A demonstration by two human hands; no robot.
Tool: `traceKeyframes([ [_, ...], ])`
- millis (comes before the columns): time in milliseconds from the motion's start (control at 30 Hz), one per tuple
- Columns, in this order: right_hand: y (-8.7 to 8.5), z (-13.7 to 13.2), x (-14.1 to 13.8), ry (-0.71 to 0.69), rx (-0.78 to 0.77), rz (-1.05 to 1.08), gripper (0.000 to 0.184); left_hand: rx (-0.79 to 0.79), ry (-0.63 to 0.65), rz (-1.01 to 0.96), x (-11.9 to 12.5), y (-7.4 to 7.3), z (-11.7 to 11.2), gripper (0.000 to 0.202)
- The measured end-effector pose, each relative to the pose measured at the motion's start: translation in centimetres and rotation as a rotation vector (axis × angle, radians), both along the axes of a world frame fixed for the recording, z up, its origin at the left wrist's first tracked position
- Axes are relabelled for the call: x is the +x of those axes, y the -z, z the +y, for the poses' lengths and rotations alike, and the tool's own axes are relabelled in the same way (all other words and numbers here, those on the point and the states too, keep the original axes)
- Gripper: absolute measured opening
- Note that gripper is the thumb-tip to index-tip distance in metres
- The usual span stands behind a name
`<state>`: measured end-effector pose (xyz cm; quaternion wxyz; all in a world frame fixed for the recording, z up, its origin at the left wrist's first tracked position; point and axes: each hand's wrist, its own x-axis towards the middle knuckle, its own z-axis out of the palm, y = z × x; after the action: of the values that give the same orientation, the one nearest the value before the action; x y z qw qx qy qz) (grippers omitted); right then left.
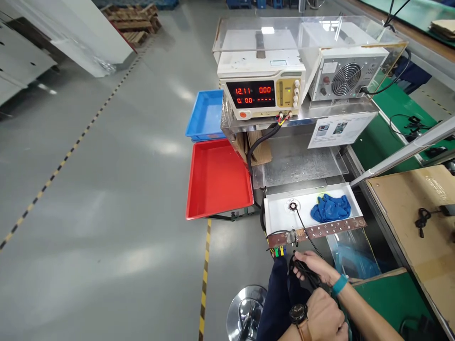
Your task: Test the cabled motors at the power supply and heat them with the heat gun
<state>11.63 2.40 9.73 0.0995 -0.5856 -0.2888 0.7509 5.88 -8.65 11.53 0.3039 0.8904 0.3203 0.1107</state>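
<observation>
Nearest was the left hand (325,312), curled up, a black watch (297,312) on its wrist; it was hard to tell if it held anything. Just past it, the right hand (316,264) gripped a bunch of black cord (310,275) near the white tray (278,215).

Right hand (316,265) grips black cable bundle (308,273); left hand (325,312) at bundle's near end, grip unclear. White tray (277,213) ahead holds blue cloth (330,208). Power supply (261,94) display lit; red bin (220,180) below it.
</observation>
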Motion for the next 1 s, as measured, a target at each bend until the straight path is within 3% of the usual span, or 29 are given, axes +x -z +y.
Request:
traceKeyframes([
  [67, 1.6, -1.5, -0.9, 0.066, -0.031, 0.069, 0.057, -0.031, 0.053, 0.012, 0.2, 1.9, -0.7, 0.024],
  [133, 3.0, -1.9, -1.7, 0.095, 0.032, 0.056, 0.059, -0.061, 0.069, 0.015, -0.2, 3.5, -1.3, 0.022],
  [233, 4.6, -2.0, -2.2, 0.137, 0.080, 0.003, 0.061, -0.103, 0.050, 0.076, -1.4, 4.9, -2.0, 0.021],
  [367, 6.1, -2.4, -2.4, 0.212, 0.121, 0.017, 0.062, -0.132, -0.005, 0.077, -2.9, 5.3, -2.2, 0.022],
  [467, 7.0, -2.6, -2.9, 0.266, 0.134, 0.058, 0.062, -0.143, -0.090, -0.102, -4.4, 4.5, -1.8, 0.022],
  [567, 7.6, -2.7, -3.7, 0.312, 0.157, 0.038, 0.064, -0.199, -0.338, -0.312, -6.1, 3.5, -1.4, 0.031],
  [633, 7.8, -2.6, -3.9, 0.308, 0.178, 0.000, 0.066, -0.255, -0.675, -0.362, -6.9, 3.5, -1.0, 0.037],
  [700, 7.3, -2.0, -3.4, 0.221, 0.211, -0.074, 0.063, -0.336, -1.035, -0.342, -7.4, 4.4, -0.2, 0.036],
  [767, 6.2, -0.3, -2.5, 0.009, 0.283, -0.223, 0.054, -0.458, -1.235, -0.313, -7.3, 5.9, 1.3, 0.038],
  [867, 3.8, 4.5, -1.0, -0.370, 0.418, -0.525, 0.050, -0.651, -1.228, -0.355, -6.4, 8.6, 4.1, 0.057],
  [1000, 2.1, 13.3, -1.0, -0.576, 0.590, -0.910, 0.040, -0.783, -1.175, -0.431, -5.1, 11.1, 6.8, 0.076],
])
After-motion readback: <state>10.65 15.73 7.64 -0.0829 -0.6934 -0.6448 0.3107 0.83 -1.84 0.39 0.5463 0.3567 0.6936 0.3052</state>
